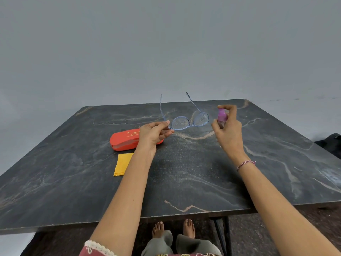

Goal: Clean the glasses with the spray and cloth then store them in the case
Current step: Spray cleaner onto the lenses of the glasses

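**A:** What are the fingers of the left hand [154,133] doing?

**B:** The thumb and fingers [167,133] pinch the glasses [184,121] at the outer corner of one lens. They hold them in the air just right of the case [123,140] and above it. The arms of the frame are unfolded and point away from the person. Both lenses are speckled with droplets.

**A:** And the right hand [228,126]?

**B:** It is curled round the spray bottle [222,116], a small pink one, with the forefinger on its top. The bottle is upright, farther right of the case, just beyond the glasses. A braided bracelet [246,164] sits on that wrist.

**A:** And the case itself?

**B:** It is orange-red and lies on the dark marbled table [203,172], its right end hidden behind the left hand. The yellow cloth [123,163] lies flat just on the near side of the case, not touching it.
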The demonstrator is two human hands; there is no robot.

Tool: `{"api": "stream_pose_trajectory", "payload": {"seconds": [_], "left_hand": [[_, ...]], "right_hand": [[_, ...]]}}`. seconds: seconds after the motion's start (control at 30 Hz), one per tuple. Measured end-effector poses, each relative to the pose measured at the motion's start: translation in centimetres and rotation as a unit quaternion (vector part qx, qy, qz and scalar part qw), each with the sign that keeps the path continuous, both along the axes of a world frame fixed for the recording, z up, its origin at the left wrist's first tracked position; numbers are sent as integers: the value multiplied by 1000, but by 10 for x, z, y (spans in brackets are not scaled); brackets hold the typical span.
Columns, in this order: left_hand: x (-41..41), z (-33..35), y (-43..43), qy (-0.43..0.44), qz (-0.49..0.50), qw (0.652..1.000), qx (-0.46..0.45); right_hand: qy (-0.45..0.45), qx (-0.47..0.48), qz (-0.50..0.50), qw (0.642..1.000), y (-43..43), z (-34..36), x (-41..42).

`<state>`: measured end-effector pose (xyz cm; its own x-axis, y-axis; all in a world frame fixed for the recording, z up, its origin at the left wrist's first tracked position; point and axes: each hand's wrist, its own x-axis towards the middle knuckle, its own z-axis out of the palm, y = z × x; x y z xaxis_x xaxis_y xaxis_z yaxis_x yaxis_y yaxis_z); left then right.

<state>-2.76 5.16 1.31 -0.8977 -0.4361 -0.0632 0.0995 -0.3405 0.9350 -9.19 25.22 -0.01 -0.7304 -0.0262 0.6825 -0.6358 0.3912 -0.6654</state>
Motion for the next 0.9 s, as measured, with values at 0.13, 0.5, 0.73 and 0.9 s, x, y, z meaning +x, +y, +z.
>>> {"api": "stream_pose_trajectory", "payload": {"seconds": [0.13,0.5,0.73,0.9], "left_hand": [[0,0,-1,2,7,1000,-4],[-3,-5,-3,14,55,995,-81],[1,-2,-3,38,81,992,-94],[9,-1,-8,52,112,987,-99]], "right_hand": [[-11,3,-3,1000,4,-6,-8],[-100,79,93,987,8,-18,-18],[-113,86,87,986,12,-24,-27],[-114,41,85,989,11,-20,-17]]}}
